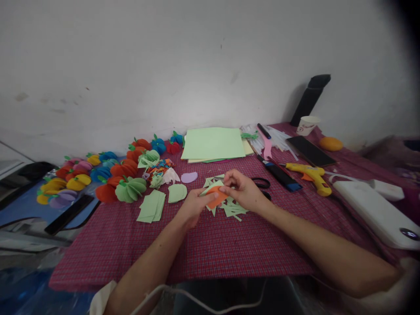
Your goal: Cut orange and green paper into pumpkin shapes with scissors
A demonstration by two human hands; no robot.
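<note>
My left hand (194, 204) is closed on an orange paper piece (217, 197) with pale green paper behind it. My right hand (243, 189) pinches the upper right edge of the same papers, its fingers bent. Beneath both hands lies a heap of pale green paper scraps (233, 208). Black scissor handles (261, 183) show just beyond my right hand; the blades are hidden. To the left lie a stack of rounded green paper pieces (177, 193), green paper rectangles (151, 206) and a purple paper piece (189, 177).
Colourful paper pumpkins (124, 168) crowd the left side. Green paper sheets (213, 143) lie at the back by the wall. On the right are a yellow glue gun (311, 175), a phone (310, 150), a paper cup (307, 125), an orange-yellow oval object (331, 143) and a white device (374, 212).
</note>
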